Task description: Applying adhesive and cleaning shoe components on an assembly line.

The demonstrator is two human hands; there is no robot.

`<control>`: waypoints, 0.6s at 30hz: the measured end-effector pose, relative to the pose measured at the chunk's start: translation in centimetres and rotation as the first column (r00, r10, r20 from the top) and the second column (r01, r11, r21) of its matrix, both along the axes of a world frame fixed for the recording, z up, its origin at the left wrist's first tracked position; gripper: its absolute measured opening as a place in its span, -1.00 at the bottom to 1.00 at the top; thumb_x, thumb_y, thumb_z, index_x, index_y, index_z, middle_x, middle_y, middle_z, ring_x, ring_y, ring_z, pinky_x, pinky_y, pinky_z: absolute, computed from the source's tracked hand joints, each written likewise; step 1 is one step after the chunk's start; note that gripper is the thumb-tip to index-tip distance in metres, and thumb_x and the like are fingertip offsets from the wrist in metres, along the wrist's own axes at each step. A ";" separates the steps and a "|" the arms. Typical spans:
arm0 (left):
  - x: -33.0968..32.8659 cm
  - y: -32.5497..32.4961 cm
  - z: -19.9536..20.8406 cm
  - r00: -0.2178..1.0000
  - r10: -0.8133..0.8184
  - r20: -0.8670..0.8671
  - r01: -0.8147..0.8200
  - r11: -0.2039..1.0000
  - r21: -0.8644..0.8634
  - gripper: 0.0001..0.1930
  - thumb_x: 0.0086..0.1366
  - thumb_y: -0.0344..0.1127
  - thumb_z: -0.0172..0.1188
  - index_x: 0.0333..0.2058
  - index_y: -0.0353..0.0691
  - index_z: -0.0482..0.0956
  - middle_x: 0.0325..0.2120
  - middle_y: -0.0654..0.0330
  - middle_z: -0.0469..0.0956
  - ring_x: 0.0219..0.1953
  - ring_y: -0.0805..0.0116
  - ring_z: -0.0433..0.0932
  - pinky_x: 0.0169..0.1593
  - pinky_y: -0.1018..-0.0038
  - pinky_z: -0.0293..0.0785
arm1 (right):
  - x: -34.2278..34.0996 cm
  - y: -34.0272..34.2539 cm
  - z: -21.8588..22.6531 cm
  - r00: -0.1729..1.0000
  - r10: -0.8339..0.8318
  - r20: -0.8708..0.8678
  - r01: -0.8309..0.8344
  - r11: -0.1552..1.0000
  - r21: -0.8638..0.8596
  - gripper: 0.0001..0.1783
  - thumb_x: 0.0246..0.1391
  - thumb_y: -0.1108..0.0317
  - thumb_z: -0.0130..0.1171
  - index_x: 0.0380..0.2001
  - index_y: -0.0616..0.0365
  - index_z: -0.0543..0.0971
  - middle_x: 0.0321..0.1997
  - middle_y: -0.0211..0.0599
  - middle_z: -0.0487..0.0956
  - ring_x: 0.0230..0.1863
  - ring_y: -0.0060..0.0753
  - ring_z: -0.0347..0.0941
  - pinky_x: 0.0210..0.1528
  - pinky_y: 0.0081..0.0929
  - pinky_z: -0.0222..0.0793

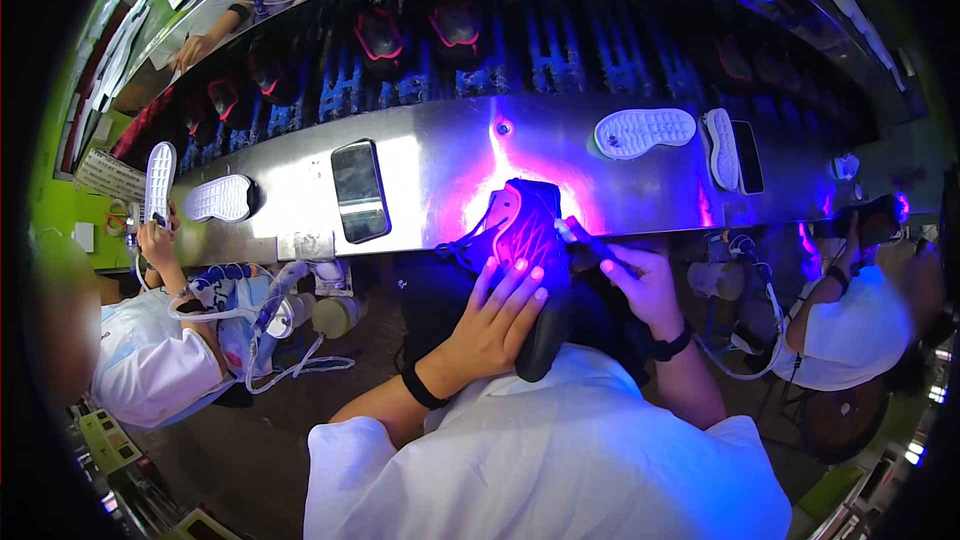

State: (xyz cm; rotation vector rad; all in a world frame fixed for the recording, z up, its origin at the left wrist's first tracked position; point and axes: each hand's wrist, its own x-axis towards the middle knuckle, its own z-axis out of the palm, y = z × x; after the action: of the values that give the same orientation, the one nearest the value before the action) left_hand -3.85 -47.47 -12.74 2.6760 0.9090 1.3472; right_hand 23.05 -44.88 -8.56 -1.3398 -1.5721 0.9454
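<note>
A pale round tub (340, 317) stood below the left stretch of the worktop (420, 145), beside a whitish one (290, 314); a third pale tub (716, 280) was below it on the right. What any of the tubs held could not be made out. Behind the worktop, a dark rack (560, 50) carried several black shoes with red trim (380, 37), some of them lost in the shadow.

The shoe in hand (530, 230) was at the worktop's front edge, over the person's lap, glowing red and violet under strong light. The left hand (495, 325) lay across it, four fingers stretched out and slightly apart; its thumb was hidden, so whether it gripped could not be told. The fingers of the right hand (643, 290) pinched a slim dark tool (590, 240), its pale tip close against the shoe; glare blurred whether they touched.

On the right, a white sole (720, 148) partly covered a phone (750, 160). At the far left, a co-worker's hand (157, 243) held another sole (159, 185); the picture's dark rim cut off the surroundings.
</note>
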 end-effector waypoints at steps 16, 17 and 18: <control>4.1 0.5 2.5 0.996 0.088 -0.027 -0.085 0.992 0.092 -0.17 0.05 -0.07 0.36 0.18 -0.56 0.33 0.19 -0.33 0.37 0.29 -0.25 0.36 0.37 -0.14 0.18 | 2.9 -6.1 1.2 0.998 0.014 -0.068 -0.018 0.998 -0.053 -0.69 0.20 0.35 0.32 -0.05 0.29 0.67 -0.51 -0.56 0.55 -0.48 -0.73 0.41 -0.39 -0.66 0.34; 4.2 0.4 2.6 0.995 0.092 -0.034 -0.088 0.992 0.094 -0.17 0.05 -0.07 0.36 0.18 -0.56 0.33 0.19 -0.33 0.37 0.29 -0.25 0.36 0.37 -0.14 0.18 | 3.5 -6.5 1.1 0.998 0.009 -0.055 -0.015 0.994 -0.110 -0.70 0.18 0.35 0.33 -0.06 0.28 0.68 -0.51 -0.56 0.55 -0.49 -0.73 0.41 -0.40 -0.65 0.35; 4.6 0.2 3.3 0.996 0.088 -0.022 -0.086 0.994 0.063 -0.17 0.04 -0.09 0.36 0.18 -0.56 0.33 0.19 -0.33 0.38 0.28 -0.25 0.37 0.35 -0.12 0.21 | 4.0 -6.8 1.2 0.998 0.010 -0.059 -0.017 0.994 -0.110 -0.70 0.18 0.35 0.33 -0.06 0.28 0.68 -0.51 -0.56 0.55 -0.49 -0.73 0.41 -0.40 -0.65 0.35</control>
State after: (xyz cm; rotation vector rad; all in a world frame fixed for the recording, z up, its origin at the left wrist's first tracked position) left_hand 0.72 -47.23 -9.39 2.7350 1.0142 1.3837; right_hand 27.00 -51.69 -7.34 -1.3664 -1.5051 1.0837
